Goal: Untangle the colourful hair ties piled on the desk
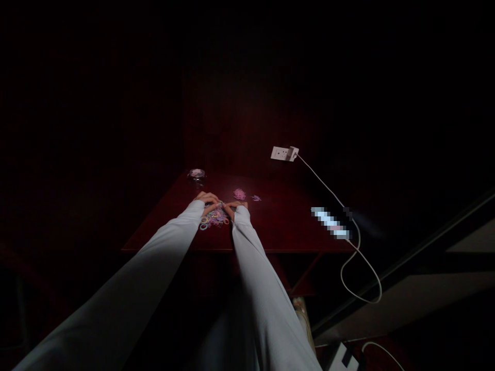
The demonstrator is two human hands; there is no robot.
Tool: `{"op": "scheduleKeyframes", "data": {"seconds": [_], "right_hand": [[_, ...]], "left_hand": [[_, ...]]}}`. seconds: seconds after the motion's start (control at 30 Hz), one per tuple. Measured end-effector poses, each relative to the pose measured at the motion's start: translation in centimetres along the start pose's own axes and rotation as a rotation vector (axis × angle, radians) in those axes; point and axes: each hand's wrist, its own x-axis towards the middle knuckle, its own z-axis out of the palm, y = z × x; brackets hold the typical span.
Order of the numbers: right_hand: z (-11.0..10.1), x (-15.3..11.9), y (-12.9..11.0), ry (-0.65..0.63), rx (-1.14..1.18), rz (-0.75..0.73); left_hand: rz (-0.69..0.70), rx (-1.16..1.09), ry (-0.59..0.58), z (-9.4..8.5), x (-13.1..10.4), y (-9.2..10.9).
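A loose pile of small hair ties [215, 217] in pink, purple, yellow and pale blue lies near the front of the dark red table. At the pile's far left side is my left hand [207, 199], its fingers bent and thumb tucked toward them. My right hand [235, 205] meets it from the right, thumb and fingers drawn together at the pile's edge. Both sets of fingertips are close together among the ties; what they pinch is too small to make out. Just beyond lies a round heap of pink hair ties [239, 194], with a smaller purple cluster [256, 198] beside it.
A clear round jar [197, 175] with pale pink contents stands at the table's back left. On the right lies a lit, blurred-out device [330, 222] with a white cable [359, 242] running to a wall socket [284, 153]. The table's front edge [216, 250] faces me.
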Motion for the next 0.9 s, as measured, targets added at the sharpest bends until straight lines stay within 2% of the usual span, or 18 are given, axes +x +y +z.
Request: {"op": "scheduleKeyframes", "data": {"seconds": [0.4,0.63,0.8,0.9], "right_hand": [[0.2,-0.1,0.4,-0.036,-0.028,-0.024],[0.4,-0.3,0.4,-0.023,-0.032,-0.062],[0.5,-0.3,0.3,0.018,0.025,-0.062],[0.7,-0.1,0.3,0.06,0.068,-0.044]], "left_hand": [[0.02,0.023,0.026,1.0,-0.4,-1.1],[0.044,0.021,-0.004,0.2,-0.6,-0.2],[0.027,0.014,-0.04,-0.2,0.0,-0.8],[0.028,0.034,-0.009,-0.2,0.2,-1.1]]}}
